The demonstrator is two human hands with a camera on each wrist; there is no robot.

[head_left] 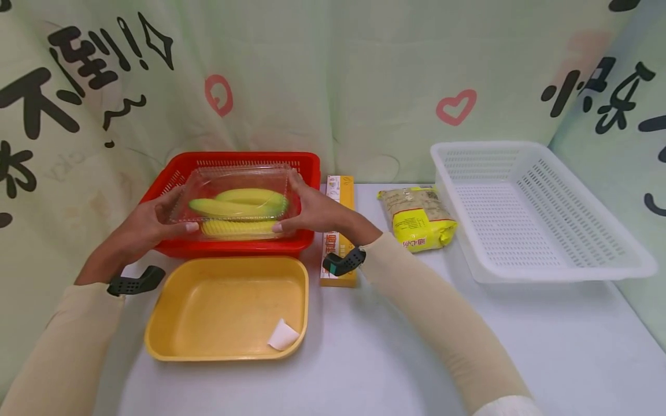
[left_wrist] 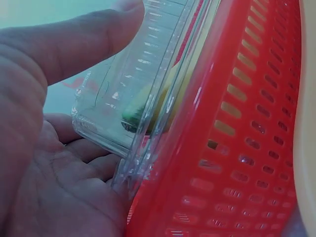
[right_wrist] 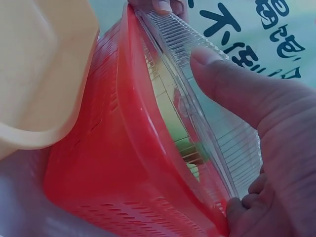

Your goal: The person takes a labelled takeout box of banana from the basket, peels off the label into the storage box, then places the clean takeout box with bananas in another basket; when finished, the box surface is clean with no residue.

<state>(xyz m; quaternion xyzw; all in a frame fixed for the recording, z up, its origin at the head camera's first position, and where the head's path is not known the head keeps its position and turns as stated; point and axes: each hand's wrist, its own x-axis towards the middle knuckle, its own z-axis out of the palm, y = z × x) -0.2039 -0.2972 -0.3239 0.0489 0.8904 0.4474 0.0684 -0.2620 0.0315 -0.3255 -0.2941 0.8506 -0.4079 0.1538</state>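
Note:
Both hands grip a clear plastic box by its two ends, over the red basket. My left hand has its thumb at the box's near left corner, with the fingers round the end, as the left wrist view shows. At the opposite end, my right hand holds it the same way, thumb at the near right corner. Yellow-green bananas and a yellow, corn-like ridged piece show through the clear plastic. In the right wrist view the box sits tilted along the basket's rim.
A yellow tub with a crumpled white paper stands in front of the basket. To the right lie an orange-and-white carton, a yellow packet and a large white basket. A printed curtain hangs behind.

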